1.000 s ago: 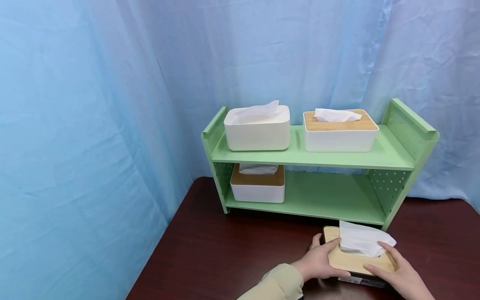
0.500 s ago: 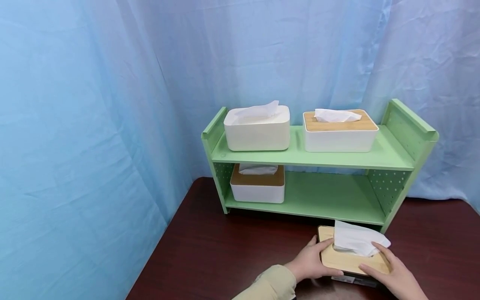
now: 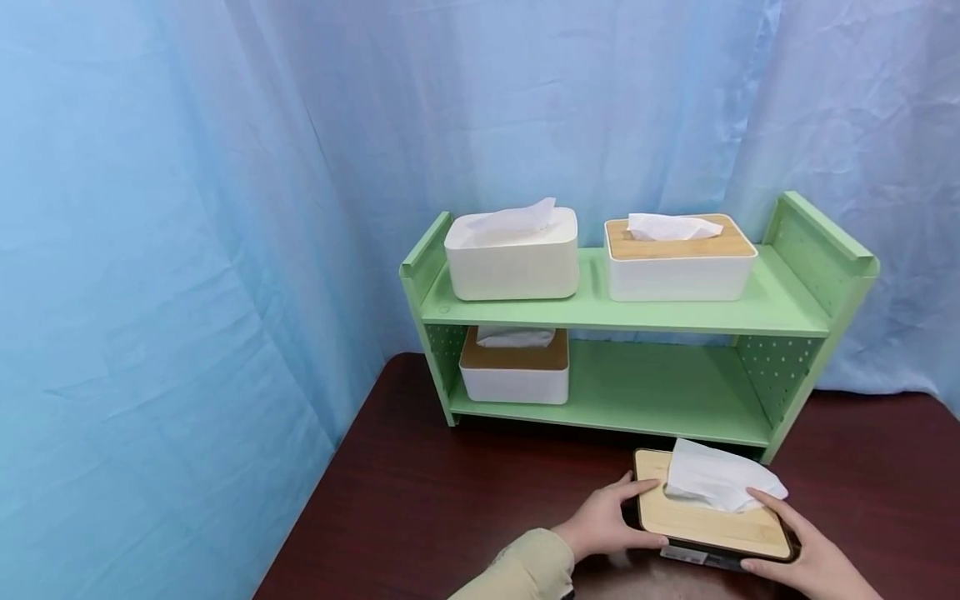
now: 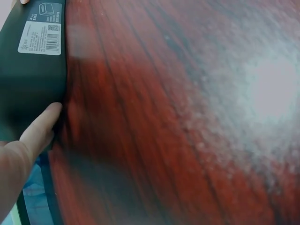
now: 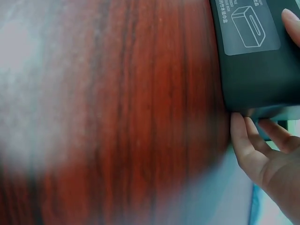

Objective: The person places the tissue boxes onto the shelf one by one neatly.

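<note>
A black tissue box [image 3: 697,518] with a light wooden lid and a white tissue [image 3: 722,477] sticking up sits on the dark table, in front of the green shelf. My left hand [image 3: 606,523] grips its left end, thumb at the front face and forefinger by the lid's edge. At the opposite end my right hand [image 3: 812,552] holds on, its thumb low at the front corner. In the left wrist view, the box's front [image 4: 33,61] carries a white label. Fingertips [image 5: 237,123] of the right hand reach the box's lower edge in the right wrist view.
The green two-tier shelf [image 3: 667,400] stands behind the box. On its top tier are an all-white tissue box [image 3: 513,271] and a white one with a wooden lid [image 3: 678,279]. Another wooden-lidded box [image 3: 516,385] occupies the lower left. Blue curtains [image 3: 187,250] hang behind the table [image 3: 420,500].
The black tissue box has shifted a little left. My right thumb has come down off the lid to the front corner, and my left hand has moved left to the box's end.
</note>
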A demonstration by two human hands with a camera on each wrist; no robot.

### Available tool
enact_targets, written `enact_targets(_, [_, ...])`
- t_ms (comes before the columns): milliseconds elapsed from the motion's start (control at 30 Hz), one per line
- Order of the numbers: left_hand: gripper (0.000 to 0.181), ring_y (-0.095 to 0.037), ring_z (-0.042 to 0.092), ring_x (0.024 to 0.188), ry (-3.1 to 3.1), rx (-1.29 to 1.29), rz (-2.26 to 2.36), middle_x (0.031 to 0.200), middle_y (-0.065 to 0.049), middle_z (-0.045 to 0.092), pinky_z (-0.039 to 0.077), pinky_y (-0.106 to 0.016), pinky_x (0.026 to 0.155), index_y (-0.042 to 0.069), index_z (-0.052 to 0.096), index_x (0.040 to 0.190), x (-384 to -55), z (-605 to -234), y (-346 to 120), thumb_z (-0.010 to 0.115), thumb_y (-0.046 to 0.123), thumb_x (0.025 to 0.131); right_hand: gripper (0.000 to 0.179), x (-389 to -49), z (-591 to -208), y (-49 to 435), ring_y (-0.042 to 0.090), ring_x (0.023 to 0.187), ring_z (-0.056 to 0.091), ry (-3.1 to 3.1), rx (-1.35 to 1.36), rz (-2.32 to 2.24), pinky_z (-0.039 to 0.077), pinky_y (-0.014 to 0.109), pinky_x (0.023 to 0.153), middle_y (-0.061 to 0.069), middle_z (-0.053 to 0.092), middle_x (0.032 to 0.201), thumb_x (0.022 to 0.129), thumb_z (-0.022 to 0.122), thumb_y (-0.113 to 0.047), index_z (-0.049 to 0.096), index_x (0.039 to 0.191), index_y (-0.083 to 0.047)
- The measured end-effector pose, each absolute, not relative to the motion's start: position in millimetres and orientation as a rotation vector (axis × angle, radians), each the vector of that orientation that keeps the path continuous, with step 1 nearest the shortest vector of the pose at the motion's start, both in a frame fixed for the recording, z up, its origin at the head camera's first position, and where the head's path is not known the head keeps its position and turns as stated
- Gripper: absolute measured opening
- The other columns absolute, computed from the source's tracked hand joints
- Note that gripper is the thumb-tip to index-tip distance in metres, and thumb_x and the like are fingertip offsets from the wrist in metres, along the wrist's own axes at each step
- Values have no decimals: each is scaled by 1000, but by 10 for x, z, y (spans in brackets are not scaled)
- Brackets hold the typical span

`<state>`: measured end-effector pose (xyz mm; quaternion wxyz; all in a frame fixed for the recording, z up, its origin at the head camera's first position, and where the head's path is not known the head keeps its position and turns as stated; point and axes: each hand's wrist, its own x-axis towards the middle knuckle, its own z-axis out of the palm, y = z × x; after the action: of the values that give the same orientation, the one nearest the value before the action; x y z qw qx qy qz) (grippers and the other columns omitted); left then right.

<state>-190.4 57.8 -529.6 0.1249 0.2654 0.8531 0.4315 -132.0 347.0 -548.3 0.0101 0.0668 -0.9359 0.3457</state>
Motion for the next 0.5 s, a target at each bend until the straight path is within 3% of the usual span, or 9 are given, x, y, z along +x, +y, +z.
enact_targets(167, [68, -17, 39, 135, 2501, 813, 1261, 146, -14, 41, 38, -21, 101, 26, 53, 136, -1897, -5325, 568, 81, 27, 74, 84, -1292, -5540, 3507, -26, 97, 27, -2824, 287, 1095, 36, 12, 67, -4, 39, 126, 74, 81, -20, 36, 146, -18])
enact_targets(267, [67, -15, 40, 134, 2467, 798, 1285, 147, -13, 40, 38, -20, 101, 26, 53, 136, -1894, -5330, 565, 81, 26, 75, 85, -1287, -5541, 3519, -24, 97, 31, -2826, 286, 1107, 38, 12, 67, 0, 41, 126, 74, 80, -19, 35, 146, -17])
enact_targets(400, [64, -14, 42, 132, 2389, 753, 1360, 149, -12, 38, 40, -20, 99, 27, 53, 135, -1893, -5325, 549, 80, 22, 77, 88, -1302, -5488, 3504, -26, 95, 28, -2926, 188, 1116, 39, 15, 67, 23, 41, 132, 76, 79, -29, 31, 148, -15])
enact_targets(500, [63, -15, 42, 133, 2367, 741, 1398, 149, -11, 37, 41, -20, 100, 26, 54, 134, -1890, -5323, 531, 79, 21, 77, 92, -1322, -5428, 3464, -22, 91, 35, -3006, 83, 1159, 42, 19, 66, 31, 39, 135, 76, 78, -38, 27, 149, -11])
